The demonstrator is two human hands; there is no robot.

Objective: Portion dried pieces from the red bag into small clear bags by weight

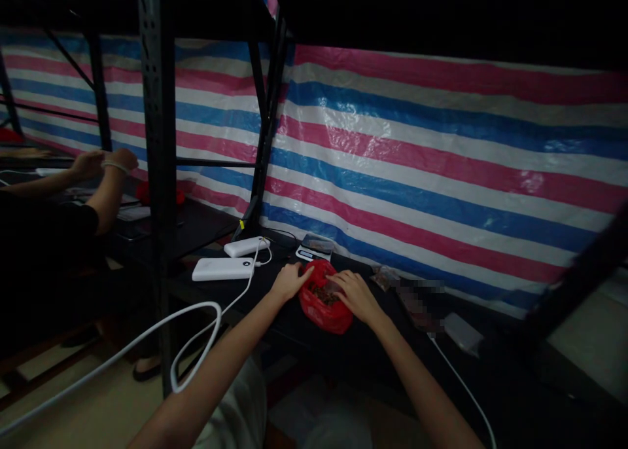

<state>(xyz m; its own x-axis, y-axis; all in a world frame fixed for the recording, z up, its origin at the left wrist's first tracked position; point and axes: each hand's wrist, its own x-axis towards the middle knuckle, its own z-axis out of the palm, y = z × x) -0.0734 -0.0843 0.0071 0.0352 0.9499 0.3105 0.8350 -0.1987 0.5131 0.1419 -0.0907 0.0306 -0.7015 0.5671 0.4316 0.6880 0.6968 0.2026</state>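
Observation:
A red plastic bag (326,319) stands on the dark table with its mouth open. Small brown pieces (324,296) fill part of it. My left hand (289,281) is closed on the bag's left rim, thumb toward the opening. On the other side, my right hand (358,294) reaches over the right rim with its fingers bent inward. A pale, see-through scrap shows by those fingertips; the dim light hides what exactly they pinch. Just behind the bag sits a small digital scale (305,255) with a clear container (316,245) on top.
White power banks (223,269) lie at left, with a white cable (196,306) looping over my left forearm. A clear packet (384,277), a blurred-out device (419,306) and a whitish packet (463,334) lie at right. A black metal post (161,141) separates me from another person's arms (105,194).

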